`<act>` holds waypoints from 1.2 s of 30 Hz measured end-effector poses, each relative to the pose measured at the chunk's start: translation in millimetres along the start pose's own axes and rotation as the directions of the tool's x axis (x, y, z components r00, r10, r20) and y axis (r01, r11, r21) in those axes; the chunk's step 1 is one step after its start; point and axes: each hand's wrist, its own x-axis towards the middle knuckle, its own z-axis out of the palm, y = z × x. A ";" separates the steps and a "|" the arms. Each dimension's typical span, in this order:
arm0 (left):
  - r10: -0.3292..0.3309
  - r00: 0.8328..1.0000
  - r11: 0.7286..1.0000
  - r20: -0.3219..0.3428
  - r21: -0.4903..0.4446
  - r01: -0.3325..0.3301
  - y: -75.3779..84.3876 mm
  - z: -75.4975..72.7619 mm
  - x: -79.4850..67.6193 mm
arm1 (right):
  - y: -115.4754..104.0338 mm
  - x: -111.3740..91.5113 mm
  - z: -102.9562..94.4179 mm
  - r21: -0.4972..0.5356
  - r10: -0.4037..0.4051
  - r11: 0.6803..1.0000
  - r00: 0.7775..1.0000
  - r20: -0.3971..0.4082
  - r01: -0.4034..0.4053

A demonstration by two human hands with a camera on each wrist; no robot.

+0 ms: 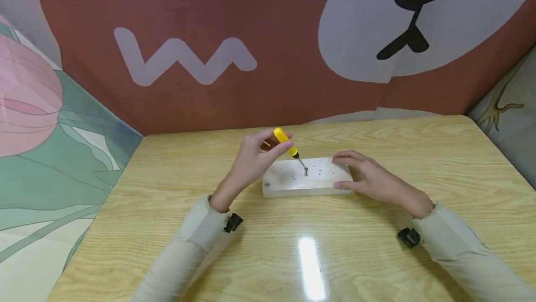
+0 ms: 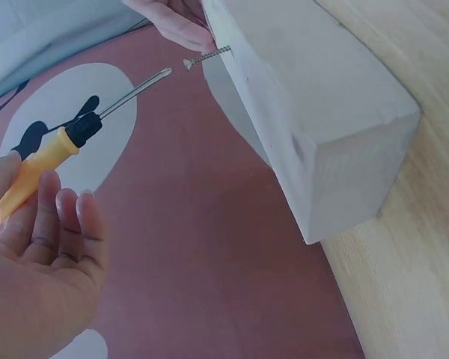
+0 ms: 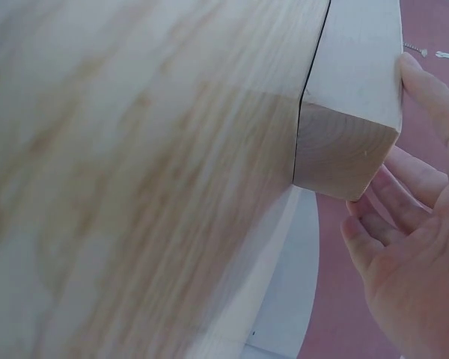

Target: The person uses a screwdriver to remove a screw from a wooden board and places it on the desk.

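Observation:
My left hand (image 1: 253,155) pinches the yellow handle of a screwdriver (image 1: 286,141) between thumb and fingers. The shaft slants down to the right. A screw (image 2: 207,57) stands partly sunk in a pale wooden block (image 1: 284,182), its head sticking out. In the left wrist view, a small gap separates the screwdriver tip from the screw head. My right hand (image 1: 370,176) grips the right end of the block, thumb at the near edge and fingers at the far edge. The right wrist view shows the thumb against the block's edge.
The block lies on a wood-grain table (image 1: 167,227). Several small dark holes or marks dot its top, with a knot near its left end. A red-brown printed backdrop (image 1: 284,83) rises behind the table's back edge. Light glares on the tabletop in front.

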 end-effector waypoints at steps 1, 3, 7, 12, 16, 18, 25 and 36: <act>0.001 1.000 1.000 0.005 0.001 -0.001 0.4 0.9 0.6 | -0.1 0.0 -0.1 0.000 0.000 1.000 1.000 0.000 0.000; 0.006 1.000 1.000 0.017 0.002 -0.006 0.9 2.6 1.5 | -0.1 0.2 0.0 -0.001 -0.001 1.000 1.000 -0.003 0.001; 0.017 0.999 1.000 0.031 0.014 -0.017 1.9 4.6 2.5 | 0.1 0.3 0.4 -0.005 -0.014 1.000 1.000 -0.011 0.014; 0.028 0.999 0.999 0.040 0.038 -0.030 3.0 5.3 3.3 | 0.9 0.6 0.9 -0.005 -0.024 1.000 1.000 -0.016 0.023; 0.017 0.999 0.998 0.052 0.057 -0.020 3.3 5.0 3.3 | 1.5 0.9 0.6 -0.008 -0.023 1.000 1.000 -0.017 0.023; 0.014 0.998 0.998 0.059 0.063 -0.017 3.8 4.9 3.5 | 1.5 0.7 0.3 -0.009 -0.019 1.000 1.000 -0.014 0.019; 0.007 0.996 0.996 0.088 0.090 -0.015 8.2 6.9 6.1 | 0.6 1.0 -0.1 -0.002 -0.014 1.000 1.000 -0.006 0.014; -0.006 0.998 0.999 0.061 0.051 0.003 9.4 15.6 10.7 | 1.0 1.5 -1.5 -0.007 0.000 1.000 1.000 0.001 0.000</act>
